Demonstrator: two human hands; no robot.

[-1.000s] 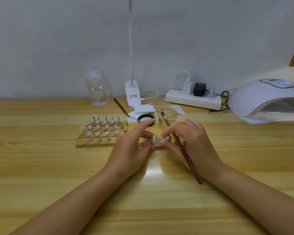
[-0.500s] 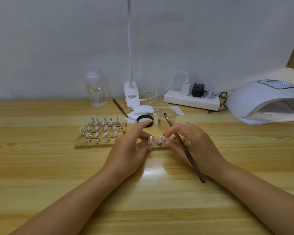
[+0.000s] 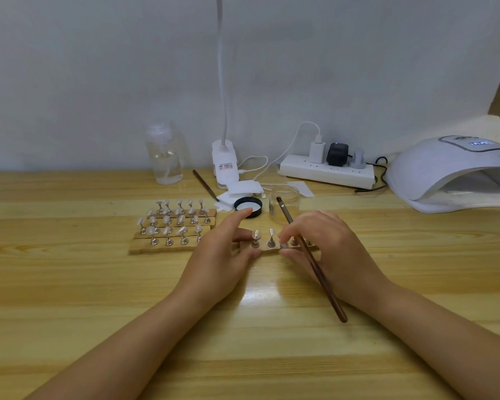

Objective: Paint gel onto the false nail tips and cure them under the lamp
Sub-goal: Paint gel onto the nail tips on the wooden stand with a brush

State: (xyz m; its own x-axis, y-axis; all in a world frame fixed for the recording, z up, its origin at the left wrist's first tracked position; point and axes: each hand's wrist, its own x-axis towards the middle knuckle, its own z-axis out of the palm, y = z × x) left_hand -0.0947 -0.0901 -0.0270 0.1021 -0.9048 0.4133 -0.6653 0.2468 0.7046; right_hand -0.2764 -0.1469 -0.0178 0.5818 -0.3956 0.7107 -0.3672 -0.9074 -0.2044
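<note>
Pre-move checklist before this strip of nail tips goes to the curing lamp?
1. Left hand on wooden strip: ok, fingers at its left end.
2. Right hand on strip: ok, also holding brush.
3. Nail tips upright on stands: ok for the two visible; others hidden.
4. Curing lamp powered: ok, display lit.
5. Lamp opening free: cannot tell.
6. Gel coat complete: cannot tell.
</note>
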